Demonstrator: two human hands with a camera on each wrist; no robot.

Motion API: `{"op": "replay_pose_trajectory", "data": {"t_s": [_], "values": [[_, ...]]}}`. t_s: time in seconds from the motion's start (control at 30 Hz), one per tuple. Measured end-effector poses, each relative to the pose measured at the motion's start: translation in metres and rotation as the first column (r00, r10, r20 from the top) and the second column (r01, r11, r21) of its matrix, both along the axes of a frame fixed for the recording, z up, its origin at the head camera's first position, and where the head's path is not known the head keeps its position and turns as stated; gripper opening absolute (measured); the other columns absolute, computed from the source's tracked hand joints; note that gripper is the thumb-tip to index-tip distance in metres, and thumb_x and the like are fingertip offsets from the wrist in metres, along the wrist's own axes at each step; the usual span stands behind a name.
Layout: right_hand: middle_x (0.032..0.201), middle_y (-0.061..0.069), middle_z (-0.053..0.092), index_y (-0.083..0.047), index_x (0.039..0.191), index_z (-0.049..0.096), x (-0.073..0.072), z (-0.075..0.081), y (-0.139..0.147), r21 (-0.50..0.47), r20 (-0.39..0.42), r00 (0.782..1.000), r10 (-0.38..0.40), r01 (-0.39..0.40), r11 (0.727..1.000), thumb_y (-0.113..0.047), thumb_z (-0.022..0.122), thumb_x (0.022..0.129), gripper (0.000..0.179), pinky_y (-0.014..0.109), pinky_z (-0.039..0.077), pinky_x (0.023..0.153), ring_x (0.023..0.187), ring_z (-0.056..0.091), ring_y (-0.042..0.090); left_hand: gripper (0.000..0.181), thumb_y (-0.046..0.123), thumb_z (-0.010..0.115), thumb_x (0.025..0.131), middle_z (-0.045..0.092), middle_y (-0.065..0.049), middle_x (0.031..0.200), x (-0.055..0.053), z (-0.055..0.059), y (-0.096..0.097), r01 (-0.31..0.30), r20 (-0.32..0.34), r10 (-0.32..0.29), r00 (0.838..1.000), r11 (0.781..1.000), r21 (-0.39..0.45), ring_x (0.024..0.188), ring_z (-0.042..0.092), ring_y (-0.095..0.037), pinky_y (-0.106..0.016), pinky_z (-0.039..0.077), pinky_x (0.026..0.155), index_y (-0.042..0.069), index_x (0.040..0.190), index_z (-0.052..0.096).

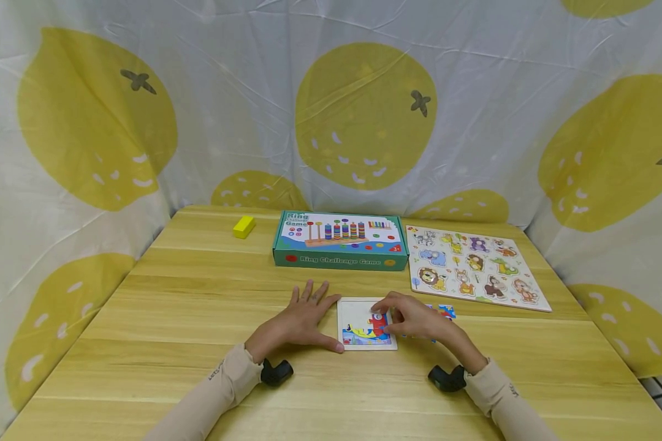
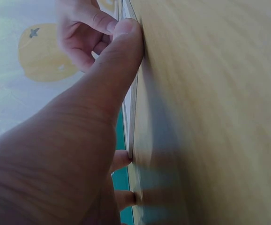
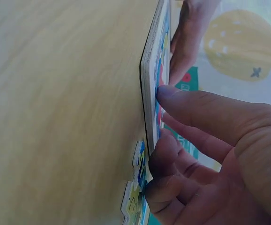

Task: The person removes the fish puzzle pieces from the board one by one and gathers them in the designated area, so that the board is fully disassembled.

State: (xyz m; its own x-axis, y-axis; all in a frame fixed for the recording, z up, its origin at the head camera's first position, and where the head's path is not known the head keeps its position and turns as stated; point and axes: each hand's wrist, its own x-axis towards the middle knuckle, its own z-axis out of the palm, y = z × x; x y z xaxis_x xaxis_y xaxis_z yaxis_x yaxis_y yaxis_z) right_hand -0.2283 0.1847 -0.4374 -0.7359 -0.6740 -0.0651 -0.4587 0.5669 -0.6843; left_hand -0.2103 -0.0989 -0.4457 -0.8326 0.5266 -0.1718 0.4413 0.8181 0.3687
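Note:
A small white-framed jigsaw board (image 1: 349, 301) lies flat on the table, its lower part filled with coloured pieces and its upper left bare. My left hand (image 1: 300, 321) rests at the board's left side with fingers spread, thumb at the near corner and index finger at the far corner. Over the board's right half, my right hand (image 1: 419, 318) has its thumb and index finger on a red and blue puzzle piece (image 1: 377, 323). In the right wrist view the thumb presses on the picture side, and the other fingers curl beside the edge. Loose puzzle pieces (image 3: 136, 187) lie right of the board, partly hidden by this hand.
Behind the board stands a green Ring Challenge Game box (image 1: 339, 242). A wooden animal puzzle (image 1: 477, 266) lies to the back right, and a yellow block (image 1: 244, 227) at the back left. A lemon-print curtain (image 1: 243, 122) hangs along the table's far edge (image 1: 198, 207).

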Motion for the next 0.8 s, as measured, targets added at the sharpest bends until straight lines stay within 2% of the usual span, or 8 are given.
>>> {"op": "replay_pose_trajectory", "data": {"t_s": [0.27,0.5,0.8], "values": [[0.094,0.003,0.052,-0.009,0.112,0.068,-0.0007,-0.0026,-0.0008,0.003,-0.014,1.000,0.007,-0.007,1.000,-0.007,0.072,0.084,0.028,0.020,0.039,0.055,0.062,0.044,0.009,0.106,0.074,0.066,0.069,0.007,-0.014,0.161,0.0006,0.0015,0.0000,0.001,0.001,-0.001,1.000,1.000,0.008,0.144,-0.005,-0.044,-0.064,-0.004,0.112,0.022,0.153,0.025],[0.099,0.003,0.055,-0.013,0.110,0.062,0.0003,-0.0030,-0.0012,-0.017,-0.023,1.000,0.010,-0.011,1.000,-0.006,0.072,0.084,0.028,0.021,0.040,0.056,0.064,0.045,0.010,0.107,0.074,0.066,0.069,0.007,-0.013,0.161,0.0001,0.0016,0.0003,0.001,0.001,-0.001,1.000,1.000,0.007,0.144,-0.004,-0.044,-0.064,-0.003,0.112,0.023,0.153,0.025],[0.082,-0.002,0.055,-0.018,0.113,0.059,0.0008,-0.0020,-0.0022,0.006,0.010,1.000,0.012,-0.012,1.000,-0.008,0.071,0.086,0.031,0.021,0.042,0.058,0.064,0.049,0.010,0.107,0.075,0.066,0.069,0.007,-0.013,0.161,0.0003,0.0014,0.0006,-0.001,0.001,0.001,1.000,1.000,0.002,0.144,-0.005,-0.044,-0.064,-0.004,0.112,0.023,0.153,0.025]]}}
